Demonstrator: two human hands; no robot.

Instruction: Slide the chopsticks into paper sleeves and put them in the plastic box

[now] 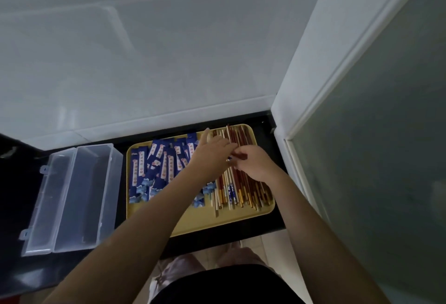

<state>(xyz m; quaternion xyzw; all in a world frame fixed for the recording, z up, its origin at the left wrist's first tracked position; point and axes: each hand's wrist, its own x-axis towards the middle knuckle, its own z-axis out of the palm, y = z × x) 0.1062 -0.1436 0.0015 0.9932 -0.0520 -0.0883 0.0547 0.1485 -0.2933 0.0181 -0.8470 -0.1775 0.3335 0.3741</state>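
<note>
Forearms are reaching in from the near edge, crossing over the yellow tray (193, 221) sitting on the dark counter (241, 238). I'm seeing the right hand (255, 165) lying over the chopsticks (237, 191) heap on the tray's right side, fingers curled and pinching a dark red stick near its middle. The left hand (212, 154) is sitting just beside it, touching the same heap, fingers bent toward the right hand; I can't tell whether it's actually gripping a stick. Chopsticks are fanning out under and past both hands, ends pointing near and far. Paper sleeves (156, 168), blue, are lying piled on the tray's left half, beside the left wrist. Plastic box (94, 197) is standing open left of the tray, lid (45, 204) folded out flat.
</note>
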